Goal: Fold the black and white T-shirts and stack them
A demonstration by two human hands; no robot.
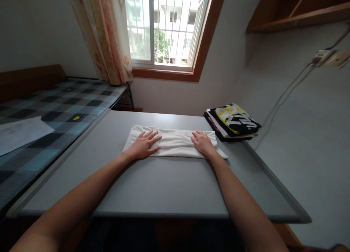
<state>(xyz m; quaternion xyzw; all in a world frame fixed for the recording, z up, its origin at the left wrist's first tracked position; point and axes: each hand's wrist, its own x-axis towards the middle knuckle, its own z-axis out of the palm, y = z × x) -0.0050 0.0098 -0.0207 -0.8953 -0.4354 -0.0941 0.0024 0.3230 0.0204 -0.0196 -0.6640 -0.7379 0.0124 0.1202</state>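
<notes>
A white cloth garment [175,138], folded into a long flat strip, lies crosswise on the grey table [164,186]. My left hand [144,144] rests flat on its left part with the fingers spread. On the right part lies my right hand [202,142], palm down, its fingers stretched out and slightly apart. Neither hand grips the cloth. A loose corner of the fabric sticks out to the right, past my right wrist. What kind of garment it is cannot be told from the folds.
Several folded dark clothes [233,121] are stacked at the table's back right, against the wall. To the left stands a bed with a checkered cover [62,102] and paper sheets [24,133] on it. Cables [284,88] hang from a socket [330,58] at right.
</notes>
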